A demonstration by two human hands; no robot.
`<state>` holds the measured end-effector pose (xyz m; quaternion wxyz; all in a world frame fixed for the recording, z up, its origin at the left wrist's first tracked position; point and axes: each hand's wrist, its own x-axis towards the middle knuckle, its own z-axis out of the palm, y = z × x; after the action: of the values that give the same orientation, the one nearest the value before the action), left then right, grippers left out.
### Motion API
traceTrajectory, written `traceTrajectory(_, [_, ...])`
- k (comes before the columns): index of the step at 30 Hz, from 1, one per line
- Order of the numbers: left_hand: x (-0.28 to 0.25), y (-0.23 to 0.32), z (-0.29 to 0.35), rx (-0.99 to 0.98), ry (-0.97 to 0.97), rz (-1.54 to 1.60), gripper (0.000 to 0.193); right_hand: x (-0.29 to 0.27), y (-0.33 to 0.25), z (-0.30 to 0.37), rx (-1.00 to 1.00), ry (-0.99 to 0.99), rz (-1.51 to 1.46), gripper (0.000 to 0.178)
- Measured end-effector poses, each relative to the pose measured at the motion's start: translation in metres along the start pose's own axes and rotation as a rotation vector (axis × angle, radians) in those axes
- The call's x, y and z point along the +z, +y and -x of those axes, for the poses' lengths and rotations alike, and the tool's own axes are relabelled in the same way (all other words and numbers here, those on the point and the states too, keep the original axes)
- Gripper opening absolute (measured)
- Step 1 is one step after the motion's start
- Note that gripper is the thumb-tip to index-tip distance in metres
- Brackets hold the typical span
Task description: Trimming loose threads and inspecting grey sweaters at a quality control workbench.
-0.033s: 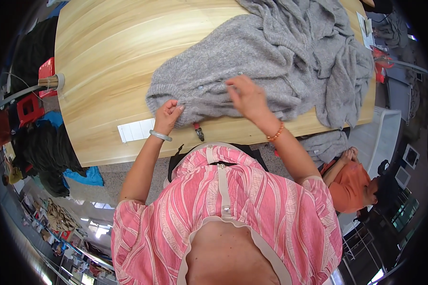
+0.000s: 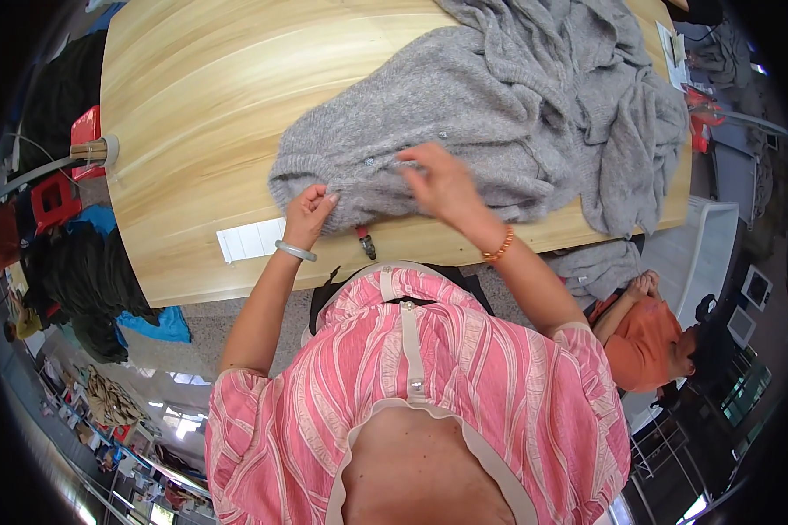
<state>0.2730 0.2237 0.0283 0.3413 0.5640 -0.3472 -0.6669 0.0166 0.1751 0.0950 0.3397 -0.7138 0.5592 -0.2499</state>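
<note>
Clearly, two hands are seen at the grey knitwear [image 2: 411,96], which is spread on one wooden table [image 2: 193,131]; how many pieces are in it cannot be counted. By the left hand [image 2: 306,214], its lower left edge is pinched between thumb and fingers. The right hand [image 2: 448,188] is held above it, fingers half bent; whether anything is gripped there cannot be told. One bracelet is worn on each wrist. Near the table's front edge, one white paper [image 2: 251,241] and one red-and-black tool [image 2: 366,243] are placed. Farther right, one co-worker [image 2: 646,341] is seen.
</note>
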Motion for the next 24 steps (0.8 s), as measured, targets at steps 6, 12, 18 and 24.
traceTrajectory(6, [0.006, 0.003, 0.012, 0.010, 0.043, 0.056, 0.013, 0.076, -0.020, -0.006, 0.428, -0.542, -0.645, 0.030])
traceTrajectory(12, [0.019, 0.007, 0.023, 0.055, 0.230, -0.265, 0.015, 0.083, -0.004, -0.009, 0.581, -0.565, -0.718, 0.021])
traceTrajectory(18, [0.027, 0.005, 0.023, 0.233, 0.306, -0.326, 0.011, 0.082, -0.006, -0.001, 0.535, -0.500, -0.838, 0.022])
traceTrajectory(24, [0.034, 0.007, 0.030, 0.596, 0.336, -0.599, 0.009, 0.084, -0.021, 0.007, 0.461, -0.289, -0.700, 0.025])
